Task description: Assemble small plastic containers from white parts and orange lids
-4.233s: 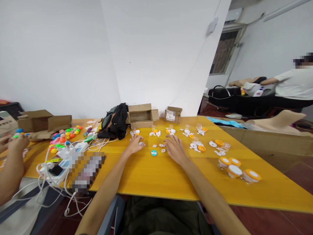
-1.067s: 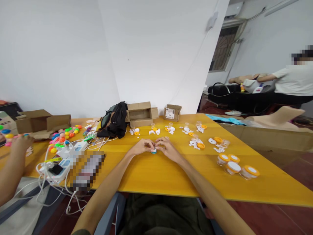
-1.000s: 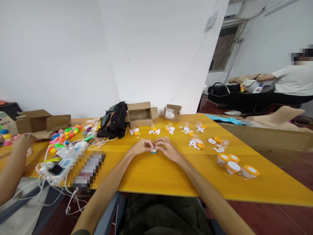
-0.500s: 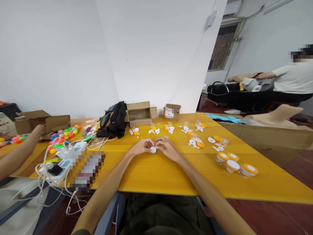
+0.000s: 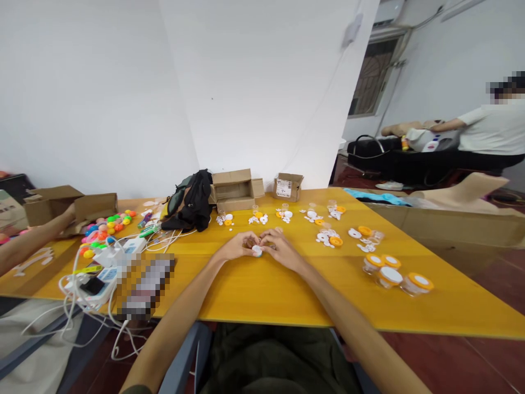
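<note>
Above the middle of the yellow table (image 5: 254,290), my left hand (image 5: 235,246) is closed around a small round piece with a white face (image 5: 257,250). The fingers of my right hand (image 5: 283,248) are bent in against the same piece from the other side. Both hands hide most of it, and what else lies between them I cannot make out. To the right stand several clear jars with orange-and-white lids (image 5: 390,275). Beyond the hands lie groups of loose white pieces (image 5: 324,236), orange rings (image 5: 336,241) and clear cups.
Two open cardboard boxes (image 5: 233,203) (image 5: 283,189) and a black backpack (image 5: 191,202) line the back. On the left are a phone (image 5: 150,287), power strips with white cables (image 5: 102,282) and colourful balls (image 5: 102,229). Another person's arm (image 5: 36,241) reaches into a box there.
My hands stay in place, and the white-faced piece tilts slightly between my fingers. At the left, the other person's arm reaches further into the box, and white strips show on the table below it.
</note>
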### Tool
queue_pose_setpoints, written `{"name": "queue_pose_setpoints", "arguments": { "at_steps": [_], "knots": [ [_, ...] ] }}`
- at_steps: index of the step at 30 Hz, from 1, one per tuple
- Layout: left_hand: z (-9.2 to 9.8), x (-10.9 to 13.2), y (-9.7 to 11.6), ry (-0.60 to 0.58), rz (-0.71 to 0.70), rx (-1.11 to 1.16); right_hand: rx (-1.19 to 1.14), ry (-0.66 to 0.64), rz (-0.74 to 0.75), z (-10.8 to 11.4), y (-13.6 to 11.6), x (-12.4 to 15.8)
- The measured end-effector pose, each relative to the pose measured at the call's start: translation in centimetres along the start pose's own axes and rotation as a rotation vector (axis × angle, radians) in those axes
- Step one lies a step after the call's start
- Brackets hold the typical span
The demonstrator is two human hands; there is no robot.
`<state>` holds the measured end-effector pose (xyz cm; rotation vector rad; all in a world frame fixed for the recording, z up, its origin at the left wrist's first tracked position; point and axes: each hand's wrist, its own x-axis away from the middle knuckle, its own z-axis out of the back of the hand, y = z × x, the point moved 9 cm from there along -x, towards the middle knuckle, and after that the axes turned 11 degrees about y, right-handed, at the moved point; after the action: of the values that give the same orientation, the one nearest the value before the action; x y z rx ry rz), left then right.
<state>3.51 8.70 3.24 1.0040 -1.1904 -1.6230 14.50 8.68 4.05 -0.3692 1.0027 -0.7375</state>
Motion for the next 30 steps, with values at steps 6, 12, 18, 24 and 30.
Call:
{"name": "queue_pose_setpoints", "arguments": {
  "at_steps": [6,12,18,24,30],
  "knots": [
    [-0.1,0.2,0.3,-0.006,-0.023,-0.025,-0.011,-0.019,-0.002,-0.1,-0.3,0.0],
    [-0.2,0.0,0.4,0.006,-0.082,-0.032,-0.016,-0.034,-0.010,-0.1,-0.5,0.0],
    [-0.2,-0.2,0.4,0.040,-0.137,-0.036,0.006,-0.059,0.018,0.0,-1.3,0.2],
    [0.0,0.0,0.2,0.036,-0.155,-0.133,0.055,-0.060,0.062,0.1,-1.7,0.3],
    [0.1,0.1,0.5,0.048,-0.186,-0.234,0.102,-0.054,0.081,0.1,-1.9,0.4]
  ]
}}
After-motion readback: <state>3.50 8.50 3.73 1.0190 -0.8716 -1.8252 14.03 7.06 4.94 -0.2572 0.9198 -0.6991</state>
